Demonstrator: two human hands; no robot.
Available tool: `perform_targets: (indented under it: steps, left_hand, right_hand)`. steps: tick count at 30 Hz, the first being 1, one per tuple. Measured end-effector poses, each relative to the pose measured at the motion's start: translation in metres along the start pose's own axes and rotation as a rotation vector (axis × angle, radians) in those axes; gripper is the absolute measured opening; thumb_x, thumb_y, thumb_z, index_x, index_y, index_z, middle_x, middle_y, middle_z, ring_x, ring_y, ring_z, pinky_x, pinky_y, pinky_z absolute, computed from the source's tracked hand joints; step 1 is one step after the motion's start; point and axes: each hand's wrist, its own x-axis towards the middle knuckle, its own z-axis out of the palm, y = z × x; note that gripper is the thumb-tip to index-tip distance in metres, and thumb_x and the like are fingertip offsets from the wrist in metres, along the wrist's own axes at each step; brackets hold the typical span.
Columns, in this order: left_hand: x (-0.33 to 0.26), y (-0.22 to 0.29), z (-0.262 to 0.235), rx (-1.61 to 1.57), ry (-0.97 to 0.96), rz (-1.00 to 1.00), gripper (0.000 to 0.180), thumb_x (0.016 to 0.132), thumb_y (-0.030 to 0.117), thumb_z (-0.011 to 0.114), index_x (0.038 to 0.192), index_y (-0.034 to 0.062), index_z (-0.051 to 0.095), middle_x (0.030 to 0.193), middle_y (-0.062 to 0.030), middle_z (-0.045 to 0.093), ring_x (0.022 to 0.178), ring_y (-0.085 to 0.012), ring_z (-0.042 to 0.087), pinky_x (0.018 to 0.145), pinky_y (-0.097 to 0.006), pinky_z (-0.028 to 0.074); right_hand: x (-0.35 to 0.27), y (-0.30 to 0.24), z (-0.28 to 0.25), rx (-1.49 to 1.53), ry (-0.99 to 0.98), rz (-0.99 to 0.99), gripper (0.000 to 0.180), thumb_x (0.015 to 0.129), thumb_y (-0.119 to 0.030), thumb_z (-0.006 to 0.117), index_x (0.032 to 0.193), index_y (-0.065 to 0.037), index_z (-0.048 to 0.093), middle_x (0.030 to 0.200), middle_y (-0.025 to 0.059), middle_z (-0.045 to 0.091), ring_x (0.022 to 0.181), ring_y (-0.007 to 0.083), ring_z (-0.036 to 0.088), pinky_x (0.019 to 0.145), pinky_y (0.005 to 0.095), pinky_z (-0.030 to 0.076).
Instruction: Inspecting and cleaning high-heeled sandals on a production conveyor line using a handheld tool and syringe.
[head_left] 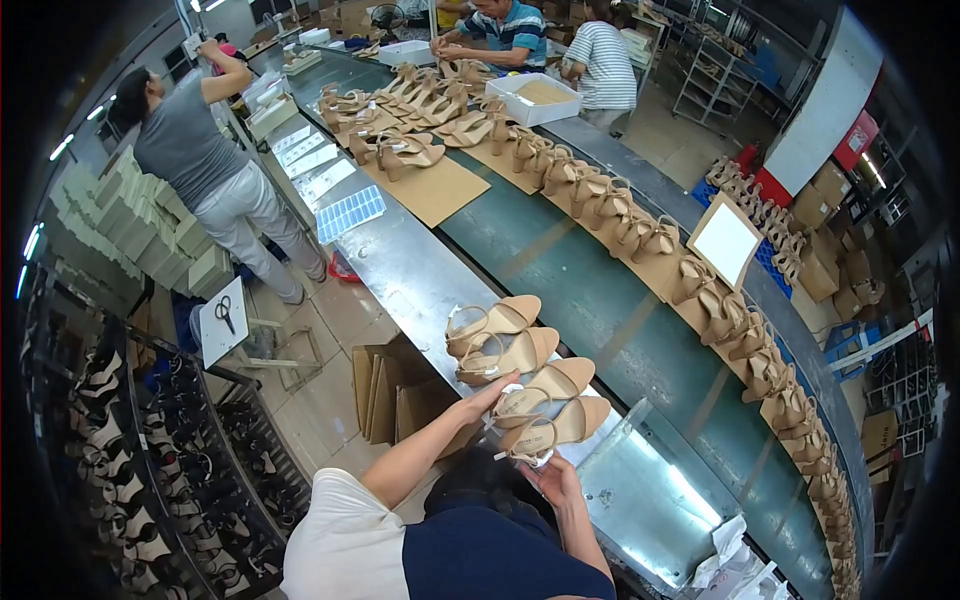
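Note:
Two pairs of beige high-heeled sandals sit at the metal table edge (400,290) in front of me, toes pointing right. My left hand (488,396) is closed at the heel of one sandal (560,379) in the nearer pair. At the heel of the nearest sandal (575,420), my right hand (555,483) curls its fingers round the white-wrapped part. Just beyond lie the farther pair, one sandal (527,350) beside another sandal (512,314), untouched by either hand. My hands partly hide the heels.
A green conveyor belt (600,290) runs past the table, with rows of sandals (610,200) on cardboard along it. A framed mirror (724,240) stands at its far side. Shoe racks (190,450) fill the lower left. A person (200,150) stands at left; others work behind.

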Motion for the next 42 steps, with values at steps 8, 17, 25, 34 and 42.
perform_targets:
  steps: [8, 17, 25, 34, 42]
  left_hand:
    - [0.039, -0.030, 0.019, 0.013, -0.143, 0.222, 0.050, 0.089, 0.050, 0.043, 0.114, 0.0075, 0.055, 0.108, -0.0018, 0.059, 0.091, -0.0105, 0.057, 0.079, -0.027, 0.047]
    - [0.040, -0.057, 0.034, -0.002, 0.161, 0.189, 0.053, 0.091, 0.049, 0.037, 0.107, 0.0023, 0.059, 0.099, -0.0106, 0.061, 0.093, -0.0175, 0.054, 0.085, -0.030, 0.040]
    - [0.027, -0.074, 0.000, 1.176, 0.453, 0.359, 0.061, 0.076, 0.027, 0.058, 0.131, 0.0098, 0.038, 0.136, -0.0191, 0.032, 0.125, -0.0350, 0.031, 0.099, -0.044, 0.030]
    - [0.036, -0.090, 0.015, 1.573, 0.250, 0.014, 0.135, 0.043, 0.062, 0.076, 0.143, 0.0185, -0.004, 0.142, -0.0236, -0.021, 0.129, -0.0467, -0.021, 0.100, -0.064, 0.001]
    - [0.032, -0.093, 0.022, 1.596, 0.271, 0.015, 0.138, 0.042, 0.065, 0.075, 0.142, 0.0169, -0.007, 0.142, -0.0234, -0.022, 0.128, -0.0466, -0.022, 0.100, -0.064, -0.002]
  right_hand:
    - [-0.004, -0.011, -0.015, 0.029, 0.225, -0.102, 0.024, 0.084, -0.019, 0.051, 0.104, -0.006, 0.054, 0.103, 0.0065, 0.059, 0.100, 0.0218, 0.054, 0.089, 0.0450, 0.042]
    - [0.004, -0.019, -0.071, -0.237, 0.331, -0.066, 0.035, 0.087, -0.039, 0.051, 0.100, -0.007, 0.057, 0.090, 0.0048, 0.062, 0.082, 0.0184, 0.058, 0.073, 0.0382, 0.047]
    - [-0.046, -0.067, -0.154, -0.745, 0.598, 0.148, 0.084, 0.086, -0.065, 0.018, 0.092, 0.008, 0.059, 0.077, 0.0191, 0.065, 0.061, 0.0252, 0.065, 0.053, 0.0301, 0.052]
    - [-0.065, -0.073, -0.179, -0.799, 0.724, 0.246, 0.093, 0.083, -0.069, 0.010, 0.072, 0.006, 0.064, 0.061, 0.0157, 0.063, 0.045, 0.0230, 0.060, 0.036, 0.0282, 0.045]
    - [-0.069, -0.074, -0.182, -0.758, 0.713, 0.284, 0.091, 0.084, -0.068, 0.012, 0.071, 0.005, 0.065, 0.059, 0.0154, 0.063, 0.043, 0.0216, 0.058, 0.036, 0.0276, 0.044]
